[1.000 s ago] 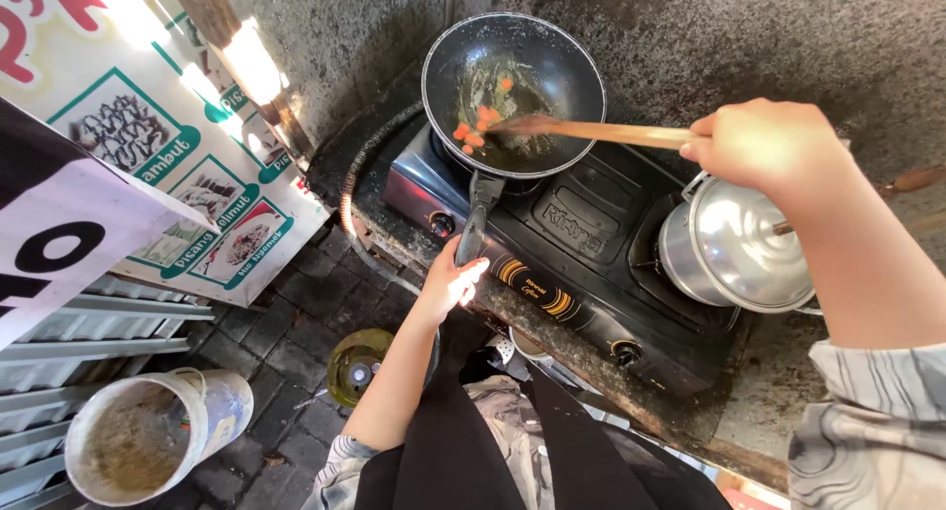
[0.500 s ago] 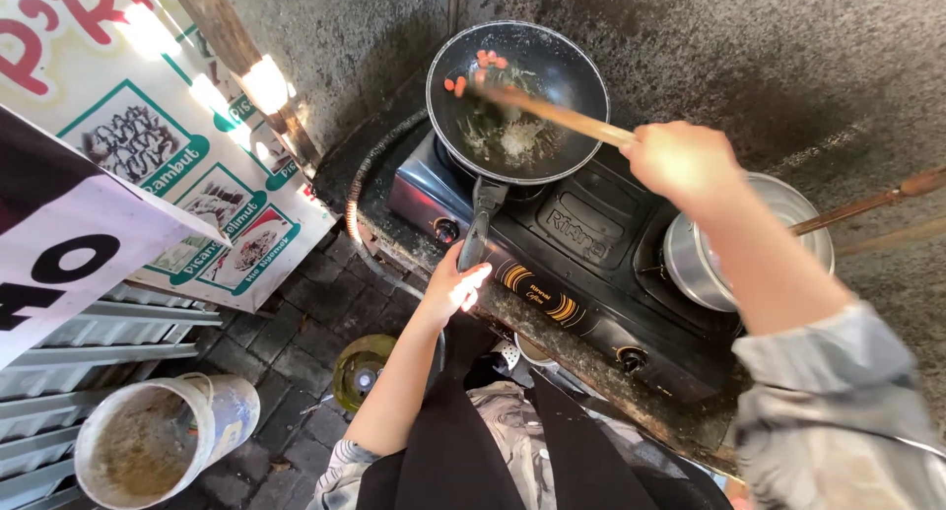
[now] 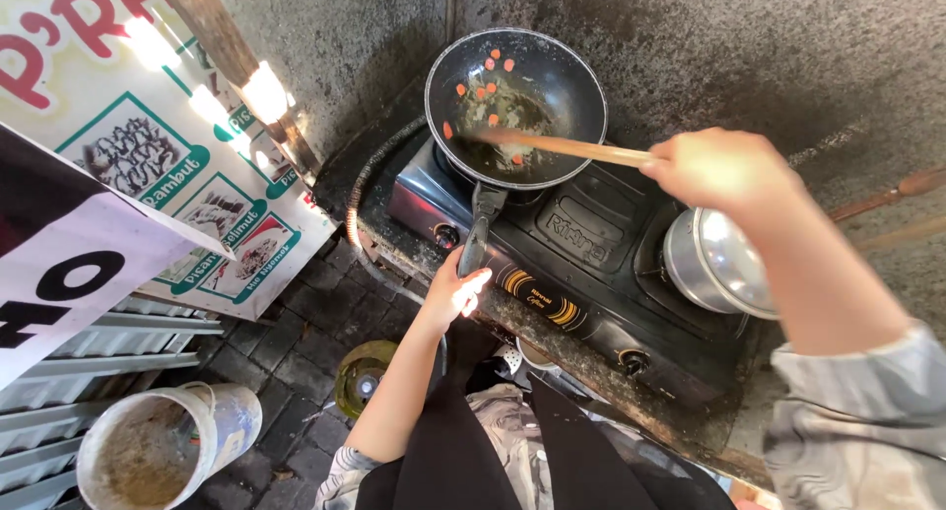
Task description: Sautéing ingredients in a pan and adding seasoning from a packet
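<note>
A black wok (image 3: pixel 562 86) sits on the left burner of a black two-burner gas stove (image 3: pixel 591 244). Inside lie orange carrot bits (image 3: pixel 483 81) and some pale food. My left hand (image 3: pixel 453 291) grips the wok's dark handle (image 3: pixel 476 242) at its near end. My right hand (image 3: pixel 719 165) holds a wooden spatula (image 3: pixel 562 147), whose blade rests in the wok among the food.
A lidded steel pot (image 3: pixel 714 264) stands on the right burner. A soot-stained wall rises behind the stove. On the paved floor at the left are a dirty bucket (image 3: pixel 163 446) and a small round can (image 3: pixel 363 377). A printed banner (image 3: pixel 148 165) leans at the left.
My right hand has swept the spatula through the wok, and the carrot bits have spread up its far side. My left hand stays on the handle.
</note>
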